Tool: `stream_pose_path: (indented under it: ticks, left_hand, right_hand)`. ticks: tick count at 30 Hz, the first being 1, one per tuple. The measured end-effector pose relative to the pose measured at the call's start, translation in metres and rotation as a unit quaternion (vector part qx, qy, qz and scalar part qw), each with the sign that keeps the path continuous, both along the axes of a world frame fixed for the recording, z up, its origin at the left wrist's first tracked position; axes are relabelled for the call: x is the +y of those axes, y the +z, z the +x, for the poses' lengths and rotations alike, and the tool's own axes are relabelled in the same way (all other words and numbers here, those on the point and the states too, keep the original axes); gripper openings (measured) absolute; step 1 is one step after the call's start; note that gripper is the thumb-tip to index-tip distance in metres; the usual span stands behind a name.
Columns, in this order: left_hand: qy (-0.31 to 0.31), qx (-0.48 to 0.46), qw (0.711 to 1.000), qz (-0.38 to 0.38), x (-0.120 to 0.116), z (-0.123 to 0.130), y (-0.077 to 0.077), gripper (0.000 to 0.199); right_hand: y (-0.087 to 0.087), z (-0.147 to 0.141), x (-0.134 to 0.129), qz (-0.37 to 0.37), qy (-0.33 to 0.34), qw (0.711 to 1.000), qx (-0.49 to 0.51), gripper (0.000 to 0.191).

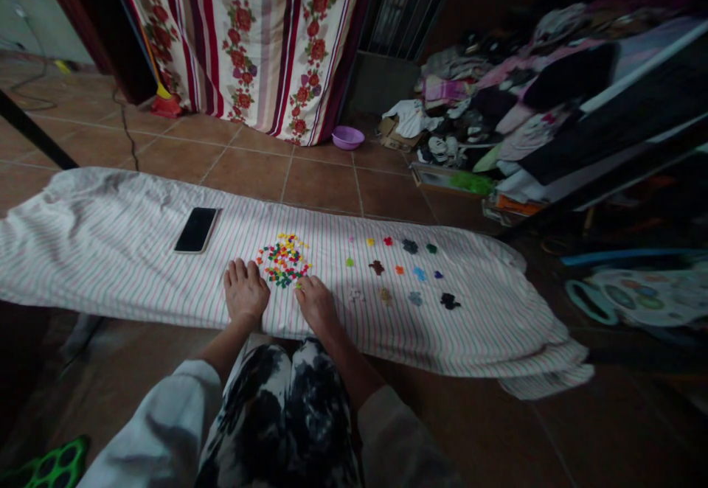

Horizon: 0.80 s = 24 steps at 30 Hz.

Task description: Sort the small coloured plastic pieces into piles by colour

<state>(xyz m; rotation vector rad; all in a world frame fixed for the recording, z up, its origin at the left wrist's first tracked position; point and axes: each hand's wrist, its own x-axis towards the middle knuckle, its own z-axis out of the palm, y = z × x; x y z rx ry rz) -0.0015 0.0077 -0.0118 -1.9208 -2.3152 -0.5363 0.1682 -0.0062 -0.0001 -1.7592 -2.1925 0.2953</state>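
While the left hand [246, 291] lies spread, the right hand [317, 302], grip unclear, rests by colored pieces [286, 255], a purple bowl [348, 138] beyond.

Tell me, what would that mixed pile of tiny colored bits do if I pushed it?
The mixed pile would probably spread apart rather than slide as one lump, since its bits look loose, some apart at the edge. Each is likely very light, being tiny beside the right hand. Rolling is harder to guess: their shapes are too small to make out.

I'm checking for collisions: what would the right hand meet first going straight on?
The right hand would probably meet the pile of colourful pieces first; whether they touch now is unclear.
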Motion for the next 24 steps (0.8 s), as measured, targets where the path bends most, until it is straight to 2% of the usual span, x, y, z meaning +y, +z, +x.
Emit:
stream_pose_path:
  ticks: [5, 13, 16, 20, 24]
  left_hand:
    - [0.002, 0.008, 1.000, -0.004, 0.000, 0.000, 0.000, 0.046]
    - [-0.004, 0.011, 1.000, 0.006, -0.001, 0.000, 0.003, 0.043]
    - [-0.007, 0.003, 1.000, 0.009, -0.001, 0.001, 0.003, 0.042]
    - [-0.009, -0.009, 1.000, 0.012, -0.001, 0.001, 0.004, 0.043]
    - [-0.010, -0.011, 1.000, 0.010, -0.002, 0.001, 0.004, 0.042]
  right_hand:
    - [-0.005, -0.001, -0.001, 0.015, -0.002, 1.000, 0.009, 0.013]
    - [0.002, 0.011, -0.007, 0.044, -0.004, 0.996, 0.077, 0.025]
    - [0.004, 0.032, 0.007, 0.053, -0.059, 0.992, 0.103, 0.024]
    - [0.006, 0.076, 0.036, 0.088, -0.129, 0.976, 0.149, 0.029]
    - [0.003, 0.112, 0.062, 0.104, -0.188, 0.964, 0.158, 0.031]
